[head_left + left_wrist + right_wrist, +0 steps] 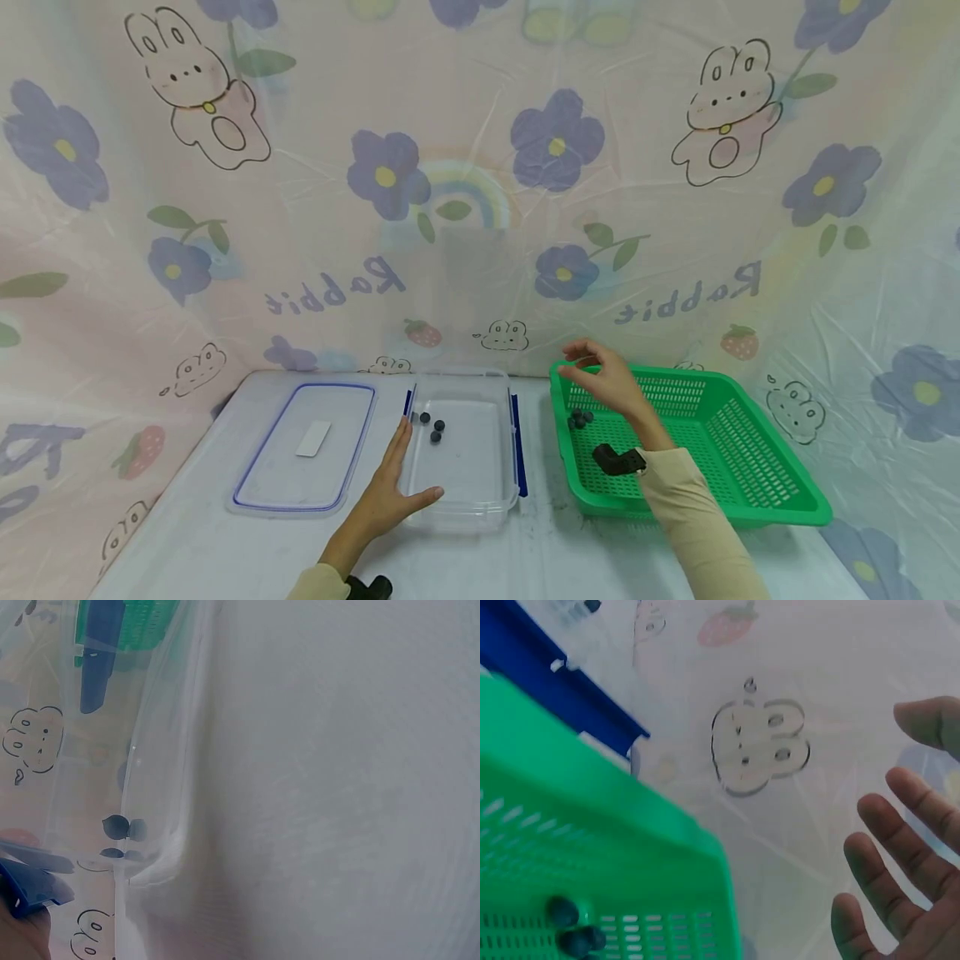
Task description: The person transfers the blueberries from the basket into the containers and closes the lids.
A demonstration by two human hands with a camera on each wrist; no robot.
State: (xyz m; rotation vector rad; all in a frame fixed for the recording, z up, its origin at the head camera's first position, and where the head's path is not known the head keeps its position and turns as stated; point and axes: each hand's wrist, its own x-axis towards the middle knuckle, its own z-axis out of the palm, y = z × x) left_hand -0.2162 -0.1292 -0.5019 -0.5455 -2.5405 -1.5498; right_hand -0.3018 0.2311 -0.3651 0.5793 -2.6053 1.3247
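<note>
My left hand (386, 498) rests along the left side of a clear plastic container (476, 504), fingers straight and thumb spread over its front corner. In the left wrist view, fingertips of the left hand (24, 936) lie by a blue side latch (31, 889). A few dark blueberries (437, 431) sit in the container's back left part. Above the back left corner of a green basket (765, 508) is my right hand (603, 379), holding nothing. Its fingers are loosely bent and apart in the right wrist view. Several more blueberries (579, 418) lie inside the basket at its left.
A clear lid (281, 483) with a blue seal lies flat left of the container, a white label (313, 438) on it. Another blue latch (519, 446) hangs out on the container's right side, facing the basket. A patterned curtain (465, 275) rises behind the white table (187, 542).
</note>
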